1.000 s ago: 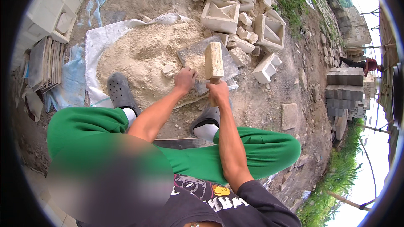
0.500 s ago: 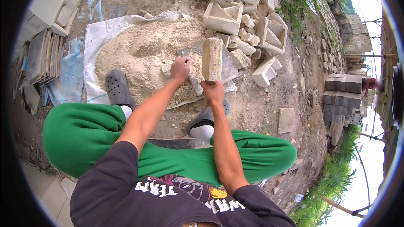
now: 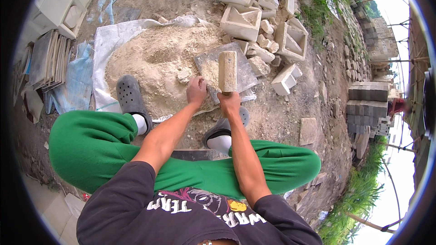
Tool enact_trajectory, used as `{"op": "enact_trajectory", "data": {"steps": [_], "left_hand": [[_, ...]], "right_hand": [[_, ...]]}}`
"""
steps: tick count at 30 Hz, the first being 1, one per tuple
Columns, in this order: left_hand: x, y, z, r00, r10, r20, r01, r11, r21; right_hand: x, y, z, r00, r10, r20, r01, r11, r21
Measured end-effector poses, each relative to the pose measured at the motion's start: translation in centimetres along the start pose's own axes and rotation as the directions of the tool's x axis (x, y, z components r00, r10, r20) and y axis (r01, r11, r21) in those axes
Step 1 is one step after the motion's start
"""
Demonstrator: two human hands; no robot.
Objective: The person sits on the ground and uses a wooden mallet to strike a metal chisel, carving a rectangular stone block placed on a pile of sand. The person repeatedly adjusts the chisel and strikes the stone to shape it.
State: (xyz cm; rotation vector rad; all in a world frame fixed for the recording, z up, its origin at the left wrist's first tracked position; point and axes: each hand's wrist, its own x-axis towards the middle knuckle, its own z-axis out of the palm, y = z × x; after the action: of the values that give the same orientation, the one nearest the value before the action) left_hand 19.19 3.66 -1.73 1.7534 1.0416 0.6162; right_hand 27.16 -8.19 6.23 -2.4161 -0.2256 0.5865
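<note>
My right hand (image 3: 230,103) is wrapped round the handle of a mallet with a long, dusty wooden head (image 3: 227,70). The head stands over a flat grey slab (image 3: 247,70) strewn with pale crumbs, and hides part of it. My left hand (image 3: 196,91) is closed, fingers curled, at the slab's left edge. Whatever it holds is too small or hidden to make out. Just beyond that hand, a pale lump of stone (image 3: 184,75) rests on a heap of sandy powder (image 3: 145,58). The heap lies on a white woven sheet (image 3: 102,58).
Broken cream block frames (image 3: 240,21) and rubble pile up beyond the slab. Thin grey boards (image 3: 47,63) lean at the left beside blue sheeting (image 3: 75,81). My shoes (image 3: 131,97) flank the work spot. Grey blocks (image 3: 368,104) stand stacked at the right, with a person (image 3: 397,106) behind them.
The mallet has come down slightly toward the slab. My left hand has drawn back toward me and a little left, showing more of the pale lump.
</note>
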Motion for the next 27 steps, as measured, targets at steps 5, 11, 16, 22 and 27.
{"op": "enact_trajectory", "data": {"steps": [5,11,16,22,27], "left_hand": [[4.1,1.4,-0.1,0.948,0.312,0.058,-0.317,0.942,0.113],[9.9,-1.6,0.7,0.882,0.349,0.317,-0.472,0.653,0.593],[11.5,0.0,1.6,0.813,0.202,0.547,-0.542,0.607,0.581],[10.1,1.3,1.3,0.664,0.25,0.705,-0.689,0.57,0.447],[8.5,1.7,0.8,0.54,0.333,0.773,-0.67,0.726,0.154]], "right_hand": [[0.8,1.6,0.0,0.981,0.138,0.135,-0.128,0.989,-0.08],[-0.6,-1.6,-3.1,0.978,0.161,0.135,-0.18,0.973,0.143],[0.8,1.6,-4.1,0.977,0.202,0.064,-0.212,0.926,0.313],[0.0,0.7,-5.0,0.96,0.253,0.123,-0.281,0.882,0.379],[0.2,1.3,-4.4,0.951,0.268,0.156,-0.305,0.898,0.318]]}}
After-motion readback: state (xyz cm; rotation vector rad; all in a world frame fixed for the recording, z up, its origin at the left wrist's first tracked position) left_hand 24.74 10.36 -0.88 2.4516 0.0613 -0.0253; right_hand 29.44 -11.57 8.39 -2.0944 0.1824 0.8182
